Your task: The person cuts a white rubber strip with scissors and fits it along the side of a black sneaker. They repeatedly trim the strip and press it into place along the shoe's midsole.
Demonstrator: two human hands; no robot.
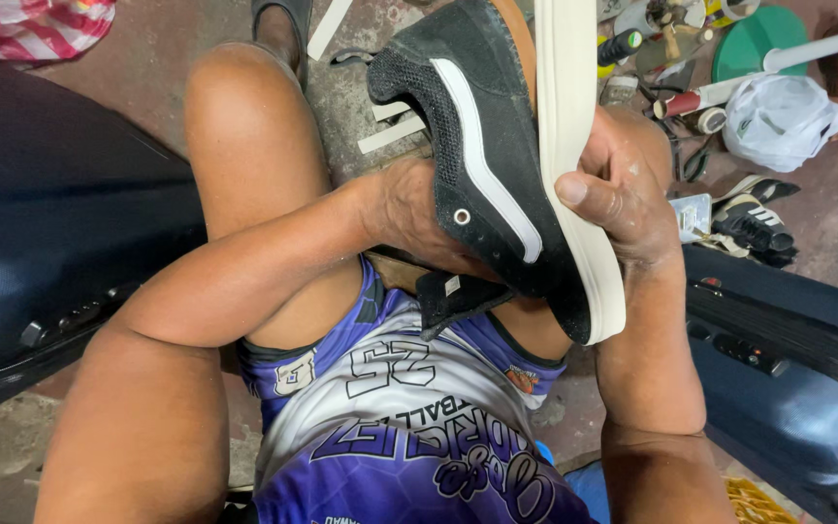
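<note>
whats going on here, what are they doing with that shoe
A seated person holds a black sneaker with a white side stripe over their lap, sole turned to the side. The left hand supports the upper from underneath, while the right hand presses its thumb on the cream rubber sole along the edge. Dark suitcases sit on both sides, and tools, a white plastic bag and another shoe lie on the floor ahead.

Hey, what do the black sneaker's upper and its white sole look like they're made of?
The black sneaker, held between the left hand and right hand, looks like matte suede with a napped, dull surface; the toe area shows a woven mesh texture. Its side stripe looks like smooth white leather or synthetic. The white sole appears to be smooth rubber, slightly scuffed.
</note>
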